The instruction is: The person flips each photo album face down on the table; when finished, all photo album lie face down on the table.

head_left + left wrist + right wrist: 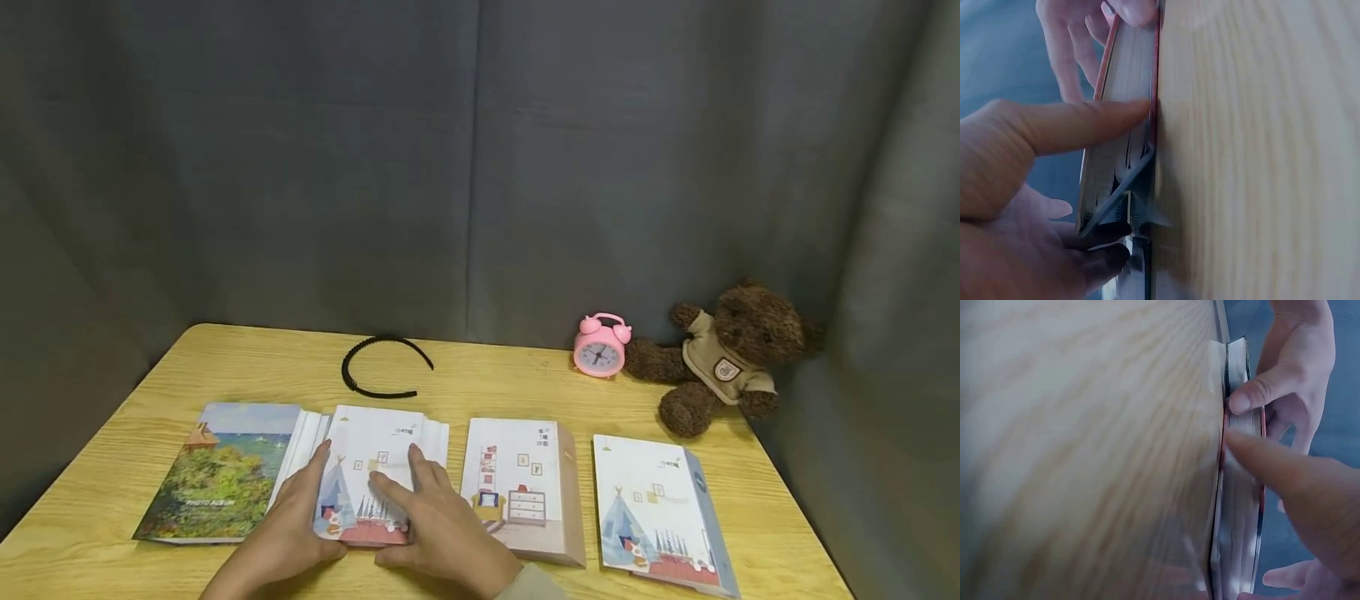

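Both hands were on the tent album [378, 467], which lay flat near the front edge of the surface [525, 392], its left side overlapping the fanned pages of an open landscape album [225, 471]. Left hand [296, 521] gripped the album's lower-left corner, thumb against the page edge and fingers curled underneath, per the left wrist view. Right hand [442, 525] lay on the cover with the fingers mostly straight and the thumb [1254, 394] pressing the near edge; it pressed rather than gripped.

Risks, as a judgement:
- The album sat on loose, splayed pages [303, 446] rather than on bare surface. Sliding or lifting it could have dragged those pages, creased them or pulled the landscape album along.
- The left wrist view showed pages [1119, 162] already parting at the corner. A grip on only some of them might have let the block sag open or the cover bend.
- The right hand only pressed down; with a pull from the left alone the album could have pivoted and bumped the room album [521, 487] just to its right.
- It lay close to the front edge, so a tug toward the person might have tipped it off.

Second tent album [660, 512], clock [600, 348], teddy [723, 354] and headband [382, 367] stood well apart and were unlikely to be touched.
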The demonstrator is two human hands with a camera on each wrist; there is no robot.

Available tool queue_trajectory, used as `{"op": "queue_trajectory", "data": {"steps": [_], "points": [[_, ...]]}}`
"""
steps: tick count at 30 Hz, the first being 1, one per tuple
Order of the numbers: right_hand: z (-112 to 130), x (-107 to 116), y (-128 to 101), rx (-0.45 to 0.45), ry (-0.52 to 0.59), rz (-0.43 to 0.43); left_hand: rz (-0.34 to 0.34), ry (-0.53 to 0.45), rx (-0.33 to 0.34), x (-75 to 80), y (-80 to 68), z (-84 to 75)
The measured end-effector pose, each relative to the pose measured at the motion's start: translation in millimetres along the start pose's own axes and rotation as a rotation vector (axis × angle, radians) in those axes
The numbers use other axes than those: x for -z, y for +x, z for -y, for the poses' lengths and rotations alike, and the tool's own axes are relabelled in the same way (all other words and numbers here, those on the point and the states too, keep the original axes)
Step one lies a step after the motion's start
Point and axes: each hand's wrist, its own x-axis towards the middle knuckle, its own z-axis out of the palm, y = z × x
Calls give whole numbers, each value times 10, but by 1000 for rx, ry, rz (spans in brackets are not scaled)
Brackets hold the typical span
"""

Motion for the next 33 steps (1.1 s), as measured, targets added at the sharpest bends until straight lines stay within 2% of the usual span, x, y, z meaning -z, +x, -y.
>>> {"op": "queue_trajectory", "data": {"steps": [2,7,11,13,18,23,25,29,33], "points": [[-1,-12,13,-10,-11,-1,-32,-15,-6,-13,9,-24],[-2,-28,28,-32,-18,-34,-117,-132,-41,-66,-20,-59],[10,-28,27,-55,33,-63,-174,-179,-72,-59,-63,-101],[25,-16,23,-71,82,-74,-176,-238,-85,-19,-80,-143],[66,54,41,-61,167,-133,-144,-340,-157,118,-115,-277],[106,181,62,61,86,-274,-157,-215,-287,207,-130,-439],[118,259,66,102,50,-304,-119,-193,-328,226,-135,-501],[130,443,59,105,64,-251,-24,-182,-382,228,-166,-613],[126,570,30,44,169,-201,6,-157,-407,201,-200,-718]]}}
